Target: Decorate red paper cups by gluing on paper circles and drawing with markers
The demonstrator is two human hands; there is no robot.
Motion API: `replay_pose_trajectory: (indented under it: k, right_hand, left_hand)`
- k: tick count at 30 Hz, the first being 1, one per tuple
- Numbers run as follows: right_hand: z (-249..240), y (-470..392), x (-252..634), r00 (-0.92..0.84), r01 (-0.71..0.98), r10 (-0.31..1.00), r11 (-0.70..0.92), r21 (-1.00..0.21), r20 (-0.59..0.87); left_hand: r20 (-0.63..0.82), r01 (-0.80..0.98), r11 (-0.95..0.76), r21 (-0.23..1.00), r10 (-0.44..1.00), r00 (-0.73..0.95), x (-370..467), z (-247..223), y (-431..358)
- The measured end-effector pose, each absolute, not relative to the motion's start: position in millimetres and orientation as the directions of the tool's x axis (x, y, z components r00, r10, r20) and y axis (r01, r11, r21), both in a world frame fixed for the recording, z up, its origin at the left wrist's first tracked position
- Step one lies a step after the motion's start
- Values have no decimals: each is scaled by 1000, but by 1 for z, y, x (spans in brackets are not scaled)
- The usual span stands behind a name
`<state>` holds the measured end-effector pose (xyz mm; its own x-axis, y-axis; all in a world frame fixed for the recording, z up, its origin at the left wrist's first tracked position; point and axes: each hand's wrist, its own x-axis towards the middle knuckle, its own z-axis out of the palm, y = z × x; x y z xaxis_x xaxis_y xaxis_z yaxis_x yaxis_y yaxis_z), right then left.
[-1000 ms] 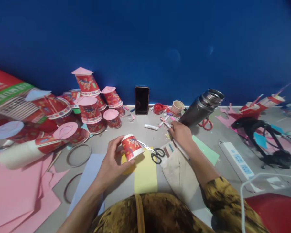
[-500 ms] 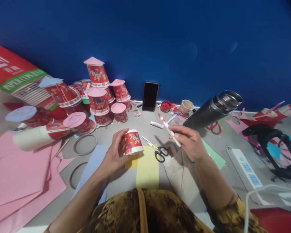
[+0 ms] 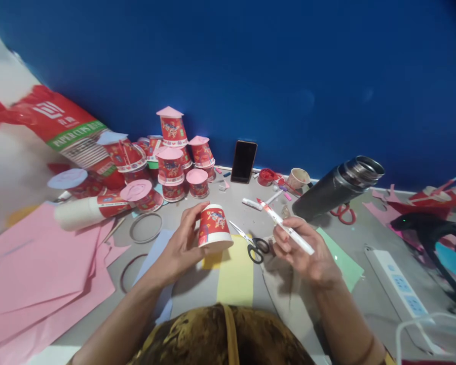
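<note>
My left hand (image 3: 184,243) grips a red patterned paper cup (image 3: 214,226) by its left side, with the white rim facing down. Between the fingers of my right hand (image 3: 302,248) is a white marker (image 3: 289,229), its red tip pointing up and left. Black-handled scissors (image 3: 253,243) lie between my hands, partly over yellow paper (image 3: 235,279). A capped white marker (image 3: 252,204) rests just beyond the scissors.
Decorated cups (image 3: 171,170) with paper tops stand stacked at the back left, near pink paper sheets (image 3: 41,258). A phone (image 3: 243,161) leans on the blue wall. A dark flask (image 3: 330,187) and a power strip (image 3: 399,284) are on the right.
My right hand has turned, bringing the marker flatter and its white end toward me. The cup is tilted a little more. The whole view has shifted with the head.
</note>
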<state>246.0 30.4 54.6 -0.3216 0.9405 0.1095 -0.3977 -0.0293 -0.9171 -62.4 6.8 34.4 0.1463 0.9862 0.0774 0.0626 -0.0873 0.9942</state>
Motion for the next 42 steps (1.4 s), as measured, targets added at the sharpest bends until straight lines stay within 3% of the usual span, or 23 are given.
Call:
replay_pose_trajectory:
  k: [4,7,10,15,19,24,33,39,42]
  right_hand:
    - [52,15,238,-102,-188,976,173,-967,194]
    - [49,4,226,-11,-103,962,269,-958,271]
    - [42,2,211,92,-58,939,336,-940,330]
    - [28,11,195,248,-20,901,371,-929,354]
    - [24,15,192,160,146,842,495,-856,515]
    - [25,17,191,-75,352,684,699,-622,726]
    - [22,19,196,-260,423,625,759,-495,736]
    - [25,18,196,-271,439,603,771,-461,750]
    - [25,16,196,-283,425,608,773,-471,742]
  left_hand:
    - [241,399,-289,870,956,168,-63,50,6]
    - [334,532,-370,762,928,167,-62,49,9]
    - [328,508,-374,776,927,180,-60,42,12]
    - [195,268,-234,934,967,167,-58,36,16]
    - [115,122,-133,984,983,139,-54,38,21]
    - [93,130,-113,985,984,151,-43,41,23]
    - [138,140,-173,975,964,229,-32,41,20]
    - [54,184,-114,976,952,302,-40,48,18]
    - [79,226,-152,962,950,303,-42,51,20]
